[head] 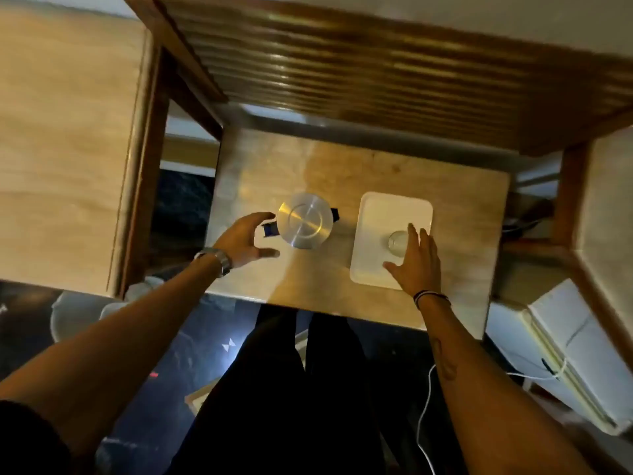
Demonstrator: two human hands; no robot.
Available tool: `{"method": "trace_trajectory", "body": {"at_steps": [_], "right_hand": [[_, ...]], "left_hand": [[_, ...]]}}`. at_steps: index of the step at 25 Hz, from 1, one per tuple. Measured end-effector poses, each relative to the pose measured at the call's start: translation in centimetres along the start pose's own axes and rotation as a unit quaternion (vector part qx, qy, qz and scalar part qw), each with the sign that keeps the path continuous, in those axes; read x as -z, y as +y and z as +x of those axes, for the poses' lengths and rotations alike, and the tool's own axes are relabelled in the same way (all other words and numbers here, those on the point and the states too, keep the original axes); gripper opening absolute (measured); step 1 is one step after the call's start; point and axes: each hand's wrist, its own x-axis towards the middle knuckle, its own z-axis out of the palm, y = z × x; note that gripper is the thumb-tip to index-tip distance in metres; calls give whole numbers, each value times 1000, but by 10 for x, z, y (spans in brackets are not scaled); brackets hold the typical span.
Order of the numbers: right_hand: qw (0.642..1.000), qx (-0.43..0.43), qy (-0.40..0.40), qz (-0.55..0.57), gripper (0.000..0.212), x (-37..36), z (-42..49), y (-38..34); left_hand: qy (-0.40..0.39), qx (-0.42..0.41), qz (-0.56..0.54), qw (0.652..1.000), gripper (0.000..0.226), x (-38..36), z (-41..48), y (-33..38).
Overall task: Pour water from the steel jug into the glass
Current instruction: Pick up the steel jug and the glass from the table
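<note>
Near the counter's point(462, 214) front edge, both grips are released. Left grip point(245, 243) should clasp the steel jug's point(305, 221) handle firmly; right grip point(416, 265) steadies the glass point(397, 242).

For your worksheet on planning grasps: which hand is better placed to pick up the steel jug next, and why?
The left hand. It is open right beside the steel jug, fingers curled toward its dark handle. The right hand is over the white tray by the glass.

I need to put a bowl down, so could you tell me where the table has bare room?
The far strip of the table behind the steel jug and white tray is bare. The gap between them is narrow.
</note>
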Motion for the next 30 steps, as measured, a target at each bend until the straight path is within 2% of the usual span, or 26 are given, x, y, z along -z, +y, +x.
{"method": "trace_trajectory", "body": {"at_steps": [2,4,6,8,11,14,17,20,22,26,30], "right_hand": [[1000,-16,-13,11,114,-18,22,10],[998,-39,-26,39,115,-33,37,15],[997,-43,5,71,108,-52,55,17],[992,-43,60,103,90,-61,63,16],[984,-56,101,138,70,-69,64,16],[977,-58,108,176,72,-65,36,9],[963,-47,139,227,72,-50,-3,0],[942,-7,165,292,71,-15,-45,-16],[919,52,192,339,73,23,-75,-34],[869,154,211,421,82,121,-127,-91],[836,278,242,407,74,246,-171,-166]], "left_hand": [[38,-1,-47,998,59,-10,16,-8],[71,15,-82,994,47,-17,20,-12],[73,13,-99,992,37,-26,28,-20],[60,-3,-105,993,29,-28,30,-27],[32,-20,-123,992,33,-33,30,-26],[44,-31,-180,982,25,-40,19,-7],[68,-44,-194,978,37,-29,-4,19],[81,-52,-219,971,42,16,-34,45],[89,-79,-261,958,41,64,-64,74],[137,-180,-310,923,26,176,-122,150],[183,-267,-338,884,51,292,-177,248]]}}
